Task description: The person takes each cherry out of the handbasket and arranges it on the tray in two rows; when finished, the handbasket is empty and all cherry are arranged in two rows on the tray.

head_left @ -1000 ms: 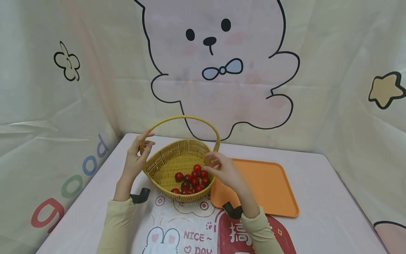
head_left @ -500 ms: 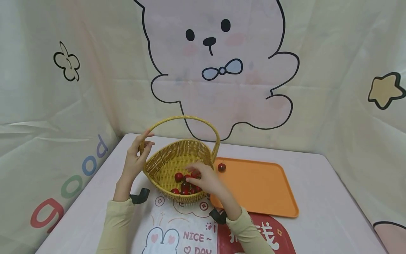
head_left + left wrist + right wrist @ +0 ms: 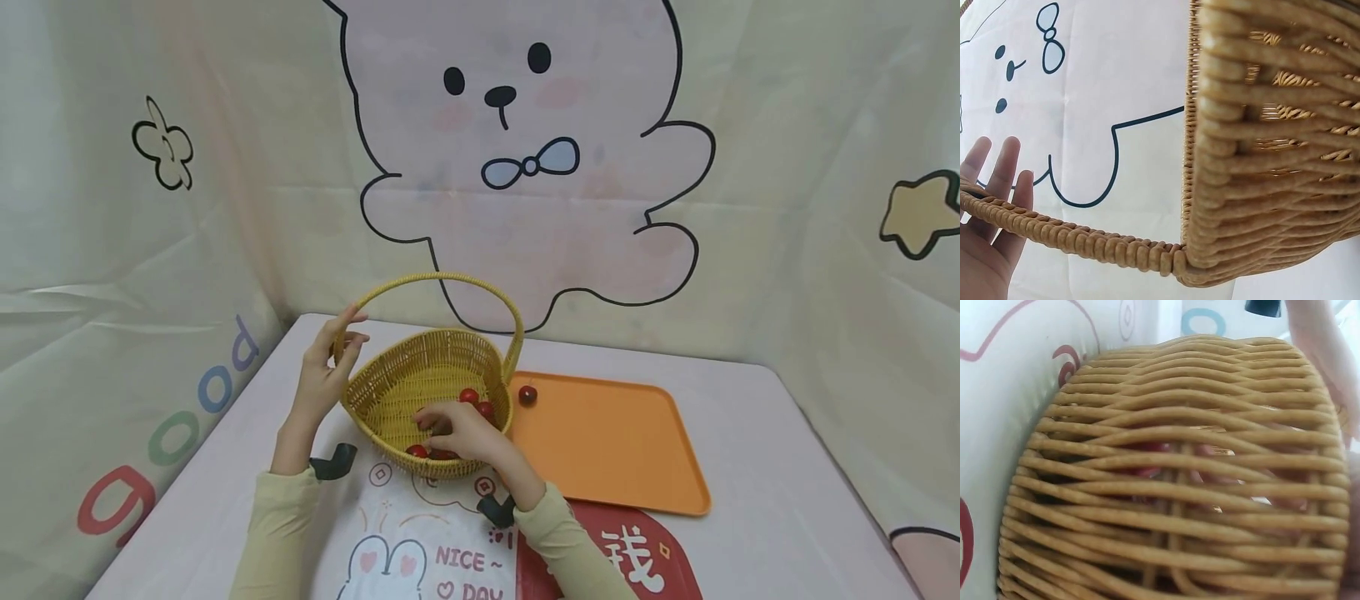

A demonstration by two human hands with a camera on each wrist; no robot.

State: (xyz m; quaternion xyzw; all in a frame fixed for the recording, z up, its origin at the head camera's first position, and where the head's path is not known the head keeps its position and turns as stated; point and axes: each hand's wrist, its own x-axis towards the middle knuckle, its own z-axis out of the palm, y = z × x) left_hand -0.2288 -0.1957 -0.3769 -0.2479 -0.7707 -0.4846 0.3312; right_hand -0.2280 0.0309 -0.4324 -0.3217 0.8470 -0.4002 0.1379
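Inside the bowl-shaped yellow wicker basket (image 3: 397,371), the right hand (image 3: 459,431) was down among round, glossy red cherries (image 3: 468,396), fingers curled; couldn't tell if it pinched one. Cherries showed just beyond its knuckles and below its fingertips. Left of it, the left hand (image 3: 322,371) had its fingers round the arched wicker handle (image 3: 442,276). Right of the right hand: flat orange rectangular tray (image 3: 615,442), one dark red cherry (image 3: 528,396) on it. Basket wall stood between and blocked the right wrist view.
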